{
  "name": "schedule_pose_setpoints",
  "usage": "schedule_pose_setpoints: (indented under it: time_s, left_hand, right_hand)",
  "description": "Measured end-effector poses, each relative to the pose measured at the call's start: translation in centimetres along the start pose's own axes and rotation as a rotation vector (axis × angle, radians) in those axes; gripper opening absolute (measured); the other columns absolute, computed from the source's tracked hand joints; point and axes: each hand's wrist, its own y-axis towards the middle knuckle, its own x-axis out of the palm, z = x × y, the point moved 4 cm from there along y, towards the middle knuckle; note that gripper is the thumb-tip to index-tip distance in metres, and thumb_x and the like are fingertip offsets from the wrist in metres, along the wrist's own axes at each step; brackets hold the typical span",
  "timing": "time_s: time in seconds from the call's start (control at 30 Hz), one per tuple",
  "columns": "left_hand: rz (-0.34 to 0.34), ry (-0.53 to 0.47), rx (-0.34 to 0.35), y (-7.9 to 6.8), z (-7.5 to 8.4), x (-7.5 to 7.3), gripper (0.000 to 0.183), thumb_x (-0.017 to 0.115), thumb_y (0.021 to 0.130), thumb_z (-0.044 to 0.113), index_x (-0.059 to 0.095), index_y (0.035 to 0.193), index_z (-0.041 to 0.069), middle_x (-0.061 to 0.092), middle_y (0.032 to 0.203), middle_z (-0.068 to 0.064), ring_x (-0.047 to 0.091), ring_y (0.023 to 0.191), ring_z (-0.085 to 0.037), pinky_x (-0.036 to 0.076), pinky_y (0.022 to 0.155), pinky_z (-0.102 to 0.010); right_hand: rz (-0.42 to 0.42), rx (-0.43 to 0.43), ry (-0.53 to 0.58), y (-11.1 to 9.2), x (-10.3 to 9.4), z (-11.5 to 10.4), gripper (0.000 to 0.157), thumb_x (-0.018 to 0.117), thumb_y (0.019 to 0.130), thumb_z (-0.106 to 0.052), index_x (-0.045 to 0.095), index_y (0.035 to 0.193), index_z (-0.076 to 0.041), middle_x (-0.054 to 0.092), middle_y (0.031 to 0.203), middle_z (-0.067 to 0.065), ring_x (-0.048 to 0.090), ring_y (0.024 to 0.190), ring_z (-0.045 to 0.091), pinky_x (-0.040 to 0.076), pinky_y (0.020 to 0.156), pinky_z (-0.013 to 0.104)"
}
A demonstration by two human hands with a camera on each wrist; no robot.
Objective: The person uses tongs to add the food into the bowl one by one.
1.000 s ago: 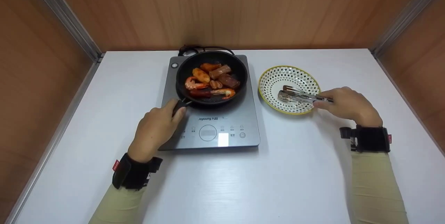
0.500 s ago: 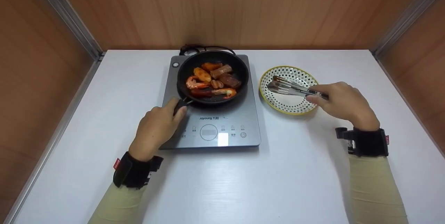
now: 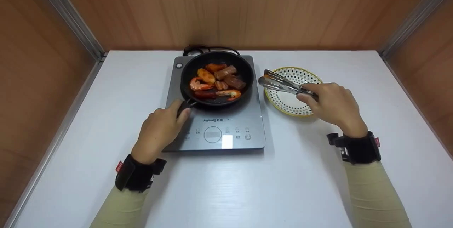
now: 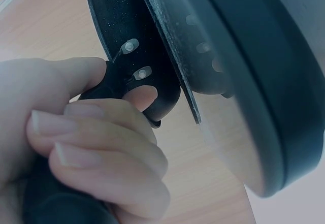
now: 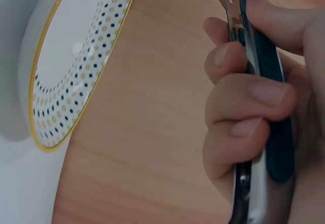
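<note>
My left hand (image 3: 157,129) grips the black handle (image 3: 184,106) of a frying pan (image 3: 216,102) on an induction cooktop (image 3: 244,120). Two shrimp (image 3: 200,85), brown meat chunks (image 3: 224,72), golden-brown pieces (image 3: 205,76) and a dark red sausage-like piece (image 3: 205,95) lie in the pan. My right hand (image 3: 332,106) holds metal tongs (image 3: 279,87) over the plate's left side, tips pointing at the pan. A small orange piece (image 3: 267,76) shows between the tips; its kind cannot be made out. Under the tongs is a dotted plate (image 3: 290,107) with a yellow rim.
A black cable (image 3: 223,48) runs behind the cooktop. Wooden panels (image 3: 283,8) close in the white table (image 3: 226,185) at the back and both sides. The plate stands just right of the cooktop.
My right hand has moved left with the tongs, lifting their tips from the plate's middle to beyond its left rim, beside the pan. My left hand has stayed on the pan handle.
</note>
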Motion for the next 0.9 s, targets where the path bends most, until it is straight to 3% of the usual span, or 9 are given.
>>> schedule_pose_setpoints:
  time_s: [0.23,0.5,0.7,0.9]
  left_hand:
    - [-0.009,-0.013,-0.009,0.1,0.0,-0.1,0.038,0.052,0.113,0.041,0.058,0.133,0.010,0.070,0.095,-0.025,0.068,0.084,-0.039,0.045,0.062,-0.047]
    - [-0.011,-0.018,-0.010,0.0,0.0,-0.1,0.035,0.051,0.113,0.041,0.057,0.131,0.012,0.068,0.091,-0.022,0.065,0.081,-0.036,0.043,0.062,-0.046]
    - [-0.001,-0.022,-0.011,-0.1,-0.1,0.0,0.030,0.052,0.112,0.041,0.057,0.123,0.013,0.065,0.086,-0.020,0.062,0.077,-0.035,0.042,0.060,-0.044]
    - [0.020,-0.006,0.006,-0.1,0.1,0.0,0.030,0.054,0.112,0.040,0.058,0.120,0.012,0.064,0.081,-0.020,0.065,0.076,-0.037,0.042,0.057,-0.045]
  right_hand:
    - [0.031,-0.060,0.015,0.2,0.5,-2.1,0.024,0.069,0.104,-0.039,0.077,0.110,-0.018,0.052,0.066,-0.002,0.052,0.065,0.023,0.037,0.055,0.038]
    - [0.020,-0.101,0.014,1.6,0.8,-4.7,0.023,0.070,0.102,-0.041,0.077,0.111,-0.021,0.055,0.068,-0.001,0.055,0.068,0.022,0.043,0.060,0.043]
    - [-0.078,-0.174,0.011,3.8,0.8,-7.1,0.029,0.065,0.104,-0.046,0.078,0.116,-0.022,0.067,0.080,-0.001,0.064,0.078,0.023,0.050,0.069,0.047]
    - [-0.209,-0.180,0.008,5.7,1.5,-8.8,0.030,0.062,0.106,-0.047,0.079,0.113,-0.023,0.070,0.089,0.000,0.066,0.085,0.023,0.052,0.076,0.047]
